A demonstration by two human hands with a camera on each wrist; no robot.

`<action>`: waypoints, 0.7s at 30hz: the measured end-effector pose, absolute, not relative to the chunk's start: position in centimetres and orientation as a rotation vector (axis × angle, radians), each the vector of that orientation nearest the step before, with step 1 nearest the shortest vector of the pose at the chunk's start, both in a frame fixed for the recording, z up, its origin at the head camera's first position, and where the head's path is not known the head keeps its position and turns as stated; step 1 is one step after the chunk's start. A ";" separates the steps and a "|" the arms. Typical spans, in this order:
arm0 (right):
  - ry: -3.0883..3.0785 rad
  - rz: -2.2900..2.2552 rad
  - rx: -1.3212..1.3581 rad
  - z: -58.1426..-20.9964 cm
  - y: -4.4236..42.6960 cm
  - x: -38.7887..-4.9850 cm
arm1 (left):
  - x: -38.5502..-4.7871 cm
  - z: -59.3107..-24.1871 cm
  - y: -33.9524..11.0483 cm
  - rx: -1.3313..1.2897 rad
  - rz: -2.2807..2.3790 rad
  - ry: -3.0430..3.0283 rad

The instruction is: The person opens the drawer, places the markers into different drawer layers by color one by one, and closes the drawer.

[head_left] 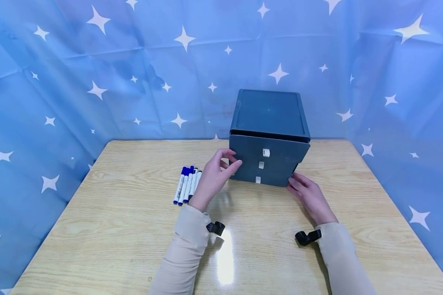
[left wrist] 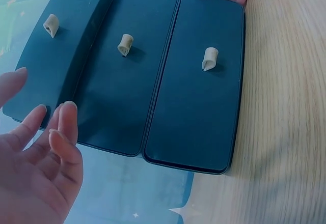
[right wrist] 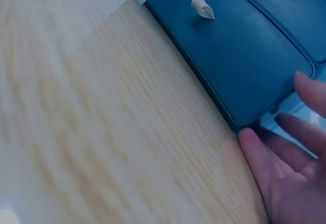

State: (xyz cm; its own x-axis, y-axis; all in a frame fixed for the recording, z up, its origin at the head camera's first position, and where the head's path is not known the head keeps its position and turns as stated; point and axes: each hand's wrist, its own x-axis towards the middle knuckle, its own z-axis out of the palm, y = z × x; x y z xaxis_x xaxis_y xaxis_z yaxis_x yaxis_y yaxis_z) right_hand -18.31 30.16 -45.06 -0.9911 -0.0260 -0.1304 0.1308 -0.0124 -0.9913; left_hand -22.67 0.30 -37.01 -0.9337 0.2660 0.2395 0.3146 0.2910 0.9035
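Note:
A dark blue-green cabinet (head_left: pixel 269 110) with three drawers stands toward the back of the table. Its top drawer (left wrist: pixel 56 66) juts out a little past the two below. Each front has a small pale loop tab; one is the bottom drawer's tab (left wrist: pixel 210 58). Beside the cabinet's left side is the left hand (head_left: pixel 215 174), thumb and fingers spread and loosely bent, holding nothing. The right hand (head_left: pixel 311 196) touches the lower right corner with its fingers. In the right wrist view, the right hand's fingertips (right wrist: pixel 249 136) lie by the bottom drawer's (right wrist: pixel 229 56) corner.
Several white markers (head_left: pixel 186 184), some with blue caps, lie side by side left of the left hand on the wooden table (head_left: pixel 114 229). A blue cloth with white stars (head_left: pixel 133 98) hangs behind and at both sides. Black wrist mounts (head_left: pixel 215 228) sit at the sleeves.

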 end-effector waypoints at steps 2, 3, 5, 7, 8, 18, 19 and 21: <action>2.126 -2.155 0.120 -45.1 30.2 -18.3 | -22.7 -37.1 0.4 -0.563 -1.761 -2.490; 2.124 -2.156 0.123 -45.1 30.1 -18.3 | -22.8 -37.1 0.4 -0.564 -1.761 -2.492; 2.127 -2.152 0.134 -45.1 30.1 -18.3 | -22.8 -37.1 0.4 -0.565 -1.767 -2.493; 2.129 -2.152 0.140 -45.1 30.1 -18.4 | -22.8 -37.1 0.5 -0.564 -1.782 -2.493; 2.131 -2.153 0.140 -45.0 30.0 -18.4 | -22.8 -37.1 0.5 -0.565 -1.788 -2.493; 2.094 -2.196 0.119 -45.1 30.1 -18.4 | -23.0 -37.5 0.6 -0.591 -1.853 -2.484; 2.090 -2.200 0.118 -45.1 30.1 -18.4 | -23.0 -37.5 0.6 -0.595 -1.862 -2.485; 2.086 -2.205 0.119 -45.2 30.1 -18.4 | -23.1 -37.5 0.7 -0.603 -1.872 -2.490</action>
State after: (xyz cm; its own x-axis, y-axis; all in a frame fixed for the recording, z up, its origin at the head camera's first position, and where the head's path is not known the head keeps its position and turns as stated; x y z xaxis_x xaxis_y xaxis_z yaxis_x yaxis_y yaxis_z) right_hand -18.38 30.11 -45.19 -0.9915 -0.0222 -0.1280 0.1291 -0.0540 -0.9902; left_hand -23.06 0.66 -37.54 -0.9273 0.3167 0.1996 0.2797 0.2317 0.9317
